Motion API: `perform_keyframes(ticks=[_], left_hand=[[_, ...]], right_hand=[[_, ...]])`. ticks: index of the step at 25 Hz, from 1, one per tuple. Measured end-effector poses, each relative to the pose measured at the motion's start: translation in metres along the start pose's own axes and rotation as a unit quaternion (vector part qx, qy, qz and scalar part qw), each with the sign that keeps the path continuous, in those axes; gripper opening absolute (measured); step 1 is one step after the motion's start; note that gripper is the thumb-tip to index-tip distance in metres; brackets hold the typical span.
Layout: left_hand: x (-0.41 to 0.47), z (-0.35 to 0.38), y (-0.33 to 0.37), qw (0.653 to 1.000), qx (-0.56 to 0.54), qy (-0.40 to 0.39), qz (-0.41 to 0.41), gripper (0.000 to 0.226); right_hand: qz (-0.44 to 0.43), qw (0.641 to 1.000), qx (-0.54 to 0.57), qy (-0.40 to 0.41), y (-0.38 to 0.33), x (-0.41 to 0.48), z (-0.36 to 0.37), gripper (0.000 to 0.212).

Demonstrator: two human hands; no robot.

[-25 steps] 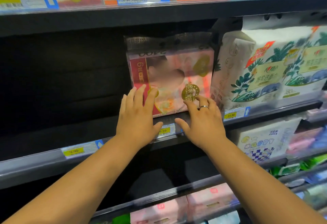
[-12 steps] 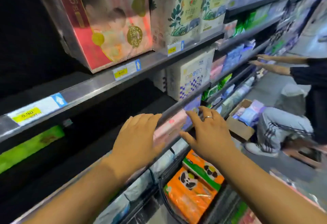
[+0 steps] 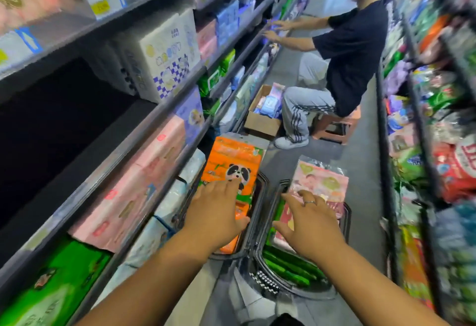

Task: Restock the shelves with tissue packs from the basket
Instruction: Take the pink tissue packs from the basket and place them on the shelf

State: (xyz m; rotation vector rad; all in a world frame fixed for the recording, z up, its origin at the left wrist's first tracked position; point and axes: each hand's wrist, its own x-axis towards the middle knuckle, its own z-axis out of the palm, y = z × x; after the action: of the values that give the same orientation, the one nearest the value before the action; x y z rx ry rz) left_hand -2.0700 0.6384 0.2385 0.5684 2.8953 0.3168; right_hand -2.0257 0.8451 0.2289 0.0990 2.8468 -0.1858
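Head view: left hand (image 3: 216,213) and right hand (image 3: 307,226), fingers spread, holding nothing, poised over an orange tissue pack (image 3: 231,158) and a pink pack (image 3: 323,179) standing in two floor baskets (image 3: 263,194). Pick-up step seemingly in hand; next, grip one pack and lift it to the shelf (image 3: 85,160).

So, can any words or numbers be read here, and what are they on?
Nothing reads clearly.
Yellow price tag, upper left: number blurred.
Orange panda pack: print too blurred.
Pink pack: print too blurred.
Red bag on the right: white letters, unreadable.
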Motion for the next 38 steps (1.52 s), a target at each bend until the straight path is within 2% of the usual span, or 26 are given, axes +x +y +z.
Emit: perform_keyframes(ticks=[7, 14, 19, 24, 27, 31, 34, 37, 38], left_hand=[[0.074, 0.060, 0.075, 0.993, -0.001, -0.110, 0.039, 0.085], [0.177, 0.124, 0.151, 0.980, -0.045, -0.192, 0.009, 0.078], [0.256, 0.196, 0.161, 0.970, -0.074, -0.231, -0.011, 0.077], [0.335, 0.294, 0.144, 0.964, -0.090, -0.251, -0.010, 0.076], [0.378, 0.362, 0.127, 0.954, -0.143, -0.261, -0.008, 0.083], [0.421, 0.426, 0.107, 0.940, -0.258, -0.209, -0.074, 0.083], [0.436, 0.456, 0.101, 0.920, -0.338, -0.165, -0.111, 0.088], [0.446, 0.477, 0.099, 0.887, -0.413, -0.157, -0.134, 0.100], [0.448, 0.481, 0.098, 0.877, -0.430, -0.159, -0.143, 0.109]], right_hand=[[0.093, 0.992, 0.022, -0.079, 0.111, 0.018, 0.032, 0.069], [0.124, 0.979, 0.071, -0.147, 0.237, 0.095, 0.065, 0.069], [0.152, 0.973, 0.101, -0.143, 0.296, 0.164, 0.115, 0.071], [0.210, 0.948, 0.176, -0.163, 0.331, 0.224, 0.197, 0.077], [0.272, 0.919, 0.253, -0.129, 0.350, 0.253, 0.249, 0.075], [0.332, 0.874, 0.352, -0.044, 0.371, 0.293, 0.296, 0.103], [0.357, 0.833, 0.423, 0.002, 0.380, 0.321, 0.331, 0.120], [0.372, 0.793, 0.482, 0.035, 0.381, 0.335, 0.353, 0.115], [0.386, 0.779, 0.493, 0.041, 0.381, 0.337, 0.354, 0.121]])
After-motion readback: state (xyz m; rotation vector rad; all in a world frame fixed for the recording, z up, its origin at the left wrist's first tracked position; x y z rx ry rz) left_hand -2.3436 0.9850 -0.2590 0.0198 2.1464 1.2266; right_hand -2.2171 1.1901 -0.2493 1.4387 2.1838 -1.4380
